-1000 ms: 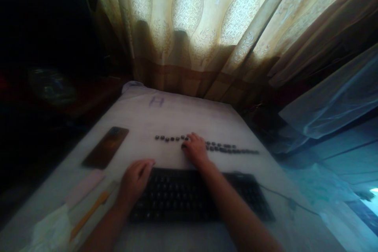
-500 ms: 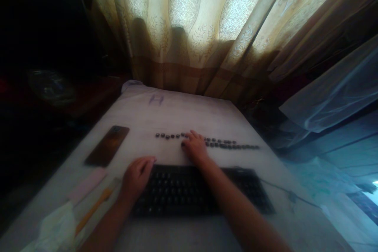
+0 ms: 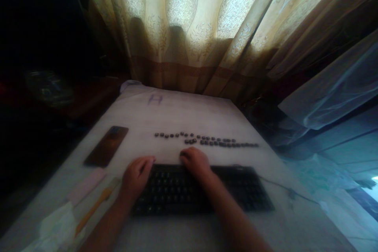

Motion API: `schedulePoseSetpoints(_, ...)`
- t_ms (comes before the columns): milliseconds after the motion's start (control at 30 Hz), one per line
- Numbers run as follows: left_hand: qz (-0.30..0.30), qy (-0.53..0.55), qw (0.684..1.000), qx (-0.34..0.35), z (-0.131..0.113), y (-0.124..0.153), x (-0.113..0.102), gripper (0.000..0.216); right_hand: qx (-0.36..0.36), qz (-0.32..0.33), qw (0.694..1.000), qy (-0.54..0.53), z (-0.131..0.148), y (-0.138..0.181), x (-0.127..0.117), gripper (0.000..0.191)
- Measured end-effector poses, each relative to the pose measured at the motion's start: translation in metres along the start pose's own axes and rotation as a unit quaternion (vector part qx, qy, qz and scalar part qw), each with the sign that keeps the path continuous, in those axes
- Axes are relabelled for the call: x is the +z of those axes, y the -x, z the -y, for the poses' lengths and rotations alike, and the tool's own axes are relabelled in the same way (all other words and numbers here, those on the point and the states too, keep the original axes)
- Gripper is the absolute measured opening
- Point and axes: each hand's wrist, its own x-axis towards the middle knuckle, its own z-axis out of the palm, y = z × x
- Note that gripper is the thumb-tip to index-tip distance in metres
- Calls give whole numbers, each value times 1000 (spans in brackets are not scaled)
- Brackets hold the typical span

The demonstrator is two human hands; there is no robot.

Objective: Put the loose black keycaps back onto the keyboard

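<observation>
A black keyboard (image 3: 177, 193) lies across the near part of the cloth-covered table. My left hand (image 3: 137, 175) is closed at its upper left corner, with the fingers curled and partly hidden. My right hand (image 3: 196, 161) hovers over the keyboard's back edge, fingers pinched together. A small dark keycap (image 3: 182, 153) shows at its fingertips, blurred. Beyond the hands, several loose black keycaps (image 3: 218, 144) lie in two uneven rows, the farther one reaching further left. Some keys on the keyboard are too blurred to make out.
On the left lie a phone (image 3: 106, 145), a pink block-like item (image 3: 86, 184), an orange-handled brush (image 3: 93, 210) and crumpled pale wrapping (image 3: 57, 224). The keyboard's cable (image 3: 279, 186) runs off right. A patterned curtain (image 3: 183, 47) hangs behind the table (image 3: 189, 110).
My right hand has drawn back from the keycap rows toward the keyboard, with a dark keycap at its fingertips. Keycaps it covered now show. My left hand stays put.
</observation>
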Motion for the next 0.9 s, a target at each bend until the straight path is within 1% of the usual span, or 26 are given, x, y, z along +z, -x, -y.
schedulePoseSetpoints(67, 4, -2, 1000, -3, 1, 0, 0, 44, 8, 18, 1000, 0, -1, 1, -1, 27)
schedulePoseSetpoints(167, 6, -9, 1000, -7, 4, -1, 0, 47, 13, 26, 1000, -8, 0, -1, -5, 28)
schedulePoseSetpoints(367, 20, -24, 999, -2, 9, -4, -1, 50, 39, -4, 998, -59, -1, -1, -8, 26)
schedulePoseSetpoints(533, 27, -43, 999, -14, 8, -3, -2, 54, 46, -47, 989, -131, -5, 12, -10, 25)
schedulePoseSetpoints(600, 28, -46, 998, -23, 7, -2, -3, 55, 43, -63, 981, -177, -5, 19, -13, 24)
schedulePoseSetpoints(667, 26, -46, 998, -31, 4, -2, -3, 55, 31, -59, 976, -206, -4, 25, -18, 22)
schedulePoseSetpoints(800, 11, -34, 998, -49, -3, -3, -3, 54, -18, -33, 975, -217, -5, 33, -32, 19)
schedulePoseSetpoints(900, -4, -20, 998, -62, -5, -2, -2, 54, -29, -50, 975, -217, -8, 36, -40, 25)
